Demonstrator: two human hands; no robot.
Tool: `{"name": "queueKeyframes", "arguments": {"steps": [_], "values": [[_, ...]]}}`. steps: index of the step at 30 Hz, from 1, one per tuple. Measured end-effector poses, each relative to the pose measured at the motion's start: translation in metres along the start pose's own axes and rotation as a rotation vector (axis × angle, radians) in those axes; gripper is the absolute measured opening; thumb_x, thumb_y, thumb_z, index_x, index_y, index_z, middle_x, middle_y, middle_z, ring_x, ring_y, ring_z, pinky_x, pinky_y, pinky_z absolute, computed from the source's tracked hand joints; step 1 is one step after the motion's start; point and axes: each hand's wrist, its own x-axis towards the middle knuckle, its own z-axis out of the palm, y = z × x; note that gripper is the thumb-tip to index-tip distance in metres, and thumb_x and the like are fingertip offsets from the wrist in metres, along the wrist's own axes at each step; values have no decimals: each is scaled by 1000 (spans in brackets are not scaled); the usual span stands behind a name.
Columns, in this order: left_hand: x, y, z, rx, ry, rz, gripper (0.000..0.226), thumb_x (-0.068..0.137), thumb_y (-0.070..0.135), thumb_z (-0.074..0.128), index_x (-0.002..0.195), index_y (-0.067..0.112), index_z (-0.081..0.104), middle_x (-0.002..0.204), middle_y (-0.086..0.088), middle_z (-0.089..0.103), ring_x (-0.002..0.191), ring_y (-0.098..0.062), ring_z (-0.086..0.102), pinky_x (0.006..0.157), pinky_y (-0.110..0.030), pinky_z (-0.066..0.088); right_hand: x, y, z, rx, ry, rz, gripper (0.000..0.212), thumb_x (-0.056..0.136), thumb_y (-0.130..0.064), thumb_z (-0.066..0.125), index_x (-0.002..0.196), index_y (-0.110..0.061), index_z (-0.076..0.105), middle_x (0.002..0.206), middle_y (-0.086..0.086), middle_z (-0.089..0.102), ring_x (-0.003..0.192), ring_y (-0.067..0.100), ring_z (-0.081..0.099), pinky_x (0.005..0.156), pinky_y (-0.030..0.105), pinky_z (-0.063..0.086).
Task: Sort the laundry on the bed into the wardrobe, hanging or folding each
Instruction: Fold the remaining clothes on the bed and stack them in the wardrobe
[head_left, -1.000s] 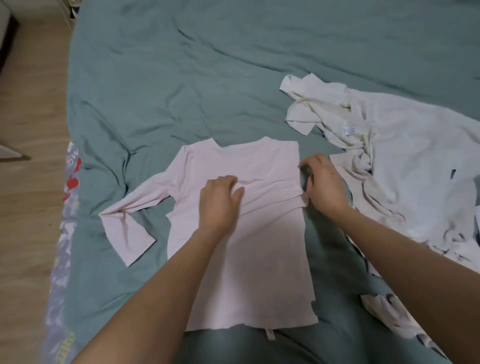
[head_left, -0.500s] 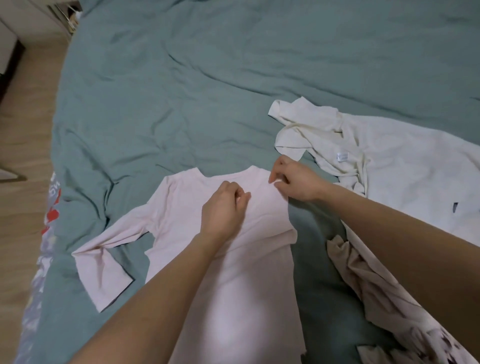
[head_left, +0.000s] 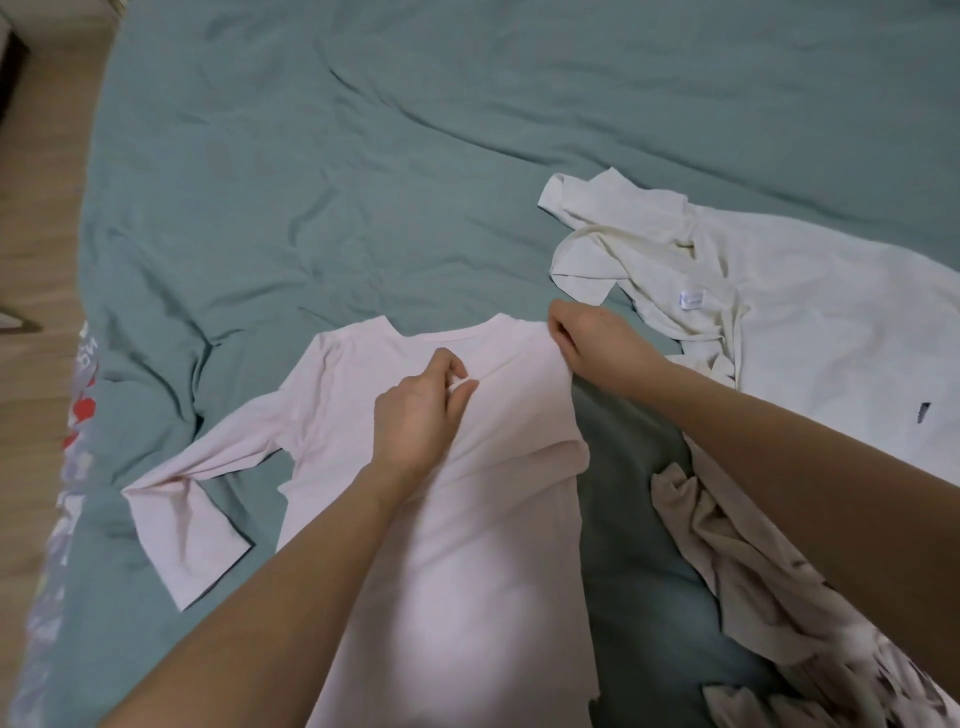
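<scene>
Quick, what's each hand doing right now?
Left hand: pinching the pink shirt near its chest.
Right hand: pinching the pink shirt's right shoulder edge.

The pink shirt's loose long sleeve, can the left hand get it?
Probably yes: the pink shirt's loose long sleeve lies flat and uncovered on the green bedsheet, though the left hand must first release the chest fabric.

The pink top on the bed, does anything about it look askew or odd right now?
Yes. The pink top lies lopsided: its right sleeve is folded in across the chest, while the left sleeve sprawls out, bent at the elbow. No damage shows.
</scene>
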Motion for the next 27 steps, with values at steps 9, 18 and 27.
{"name": "queueKeyframes", "arguments": {"steps": [9, 18, 27], "values": [[-7, -4, 8, 253, 160, 175, 12, 93, 25, 54, 99, 16, 55, 96, -3, 60, 91, -28, 53, 75, -36, 33, -48, -32, 18, 224, 343, 133, 11, 90, -12, 55, 96, -8, 48, 98, 4, 45, 77, 20, 42, 66, 35, 37], [-24, -16, 38, 356, -234, 624, 68, 96, 54, 31, 147, 9, 37, 155, -6, 31, 145, -29, 24, 117, -44, 12, -108, -18, 43, 37, 31, 1, 15, 83, 3, 58, 74, -5, 49, 77, 11, 51, 63, 22, 42, 56, 33, 38], [-41, -35, 22, 73, -162, 668, 45, 81, 14, 69, 124, 2, 61, 140, -10, 52, 131, -23, 47, 104, -37, 45, -109, -26, 40, 33, 206, 99, 9, 80, 3, 55, 82, -6, 53, 82, 10, 53, 66, 29, 50, 56, 39, 45]]}}
